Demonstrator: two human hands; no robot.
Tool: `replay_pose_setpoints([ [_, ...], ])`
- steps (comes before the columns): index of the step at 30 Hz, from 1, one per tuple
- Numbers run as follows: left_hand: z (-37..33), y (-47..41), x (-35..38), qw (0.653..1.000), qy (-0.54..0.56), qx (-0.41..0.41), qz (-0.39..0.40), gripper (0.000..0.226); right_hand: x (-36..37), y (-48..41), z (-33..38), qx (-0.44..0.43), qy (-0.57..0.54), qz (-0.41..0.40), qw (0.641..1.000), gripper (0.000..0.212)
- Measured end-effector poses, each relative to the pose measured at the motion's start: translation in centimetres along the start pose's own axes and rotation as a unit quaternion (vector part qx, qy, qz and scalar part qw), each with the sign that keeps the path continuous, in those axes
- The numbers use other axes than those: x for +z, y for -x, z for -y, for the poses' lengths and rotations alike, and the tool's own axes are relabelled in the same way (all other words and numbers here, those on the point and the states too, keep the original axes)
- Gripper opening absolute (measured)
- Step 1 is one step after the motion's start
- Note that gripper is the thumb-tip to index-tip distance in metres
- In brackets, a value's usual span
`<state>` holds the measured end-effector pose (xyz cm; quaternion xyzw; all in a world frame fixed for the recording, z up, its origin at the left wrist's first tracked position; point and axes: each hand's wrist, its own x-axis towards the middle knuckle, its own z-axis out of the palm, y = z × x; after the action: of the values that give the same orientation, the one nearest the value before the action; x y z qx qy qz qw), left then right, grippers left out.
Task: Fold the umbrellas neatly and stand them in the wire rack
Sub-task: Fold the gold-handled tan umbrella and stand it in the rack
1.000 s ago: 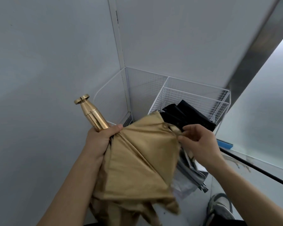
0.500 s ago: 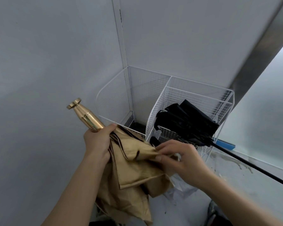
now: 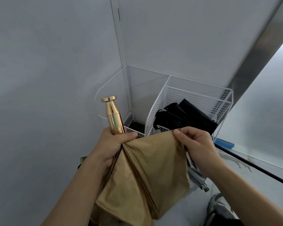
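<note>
Head — left hand (image 3: 112, 144) grips tan umbrella (image 3: 145, 170) (handle (image 3: 112, 115) up), right hand (image 3: 198, 144) pinches fabric (image 3: 163, 137).

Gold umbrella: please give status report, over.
Left hand grips gold umbrella at handle base. Right hand pinches canopy edge, fabric unfolded. Black umbrella lies in wire rack, right compartment.

L hand (image 3: 112, 144) & R hand (image 3: 198, 145) both bare. L forearm (image 3: 75, 193) & R forearm (image 3: 252, 190) bare too, right down to the near edge of the view. Thumbnails (image 3: 176, 132) short & plain. Near right corner: grey-and-white fabric sports shoe (image 3: 219, 207) w/ pale rim, partly cut off by R forearm. Just nearer than it, a patch of dark cloth (image 3: 226, 221), poss. a trouser leg; too little shows to tell.
</note>
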<state>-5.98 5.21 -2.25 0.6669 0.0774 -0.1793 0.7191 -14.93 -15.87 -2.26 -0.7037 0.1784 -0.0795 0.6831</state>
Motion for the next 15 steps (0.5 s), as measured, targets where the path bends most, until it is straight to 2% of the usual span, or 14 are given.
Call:
replay_pose_setpoints([
  [2,0.0,0.1,0.2,1.000,-0.008,-0.002,0.011,0.029,-0.1,-0.2,-0.1,-0.007,0.011,-0.025,1.000,0.018],
  [3,0.0,-0.1,0.1,1.000,0.000,-0.001,0.009,0.028,-0.1,-0.1,-0.1,-0.003,0.006,-0.011,1.000,0.018],
  [7,-0.4,-0.8,-0.6,0.998,0.058,0.001,-0.039,0.039,0.0,0.4,0.2,0.079,-0.028,0.105,0.991,0.038],
  [8,-0.5,-0.9,-0.9,0.995,0.079,0.001,-0.057,0.036,-0.2,0.4,0.0,0.091,0.001,0.117,0.989,0.041],
  [10,-0.7,-1.3,-1.9,0.990,0.114,-0.003,-0.081,0.016,-0.4,0.3,-0.4,0.089,0.095,0.127,0.983,0.044],
  [11,-0.9,-1.4,-2.2,0.987,0.129,-0.009,-0.093,0.010,-0.5,0.2,-0.7,0.084,0.129,0.127,0.980,0.044],
  [13,-1.0,-1.5,-3.0,0.982,0.160,-0.027,-0.093,0.038,-0.6,-0.1,-0.9,0.063,0.158,0.099,0.980,0.039],
  [15,-1.1,-1.5,-3.4,0.980,0.171,-0.038,-0.093,0.039,-0.9,-0.3,-0.5,0.030,0.138,0.042,0.989,0.032],
])
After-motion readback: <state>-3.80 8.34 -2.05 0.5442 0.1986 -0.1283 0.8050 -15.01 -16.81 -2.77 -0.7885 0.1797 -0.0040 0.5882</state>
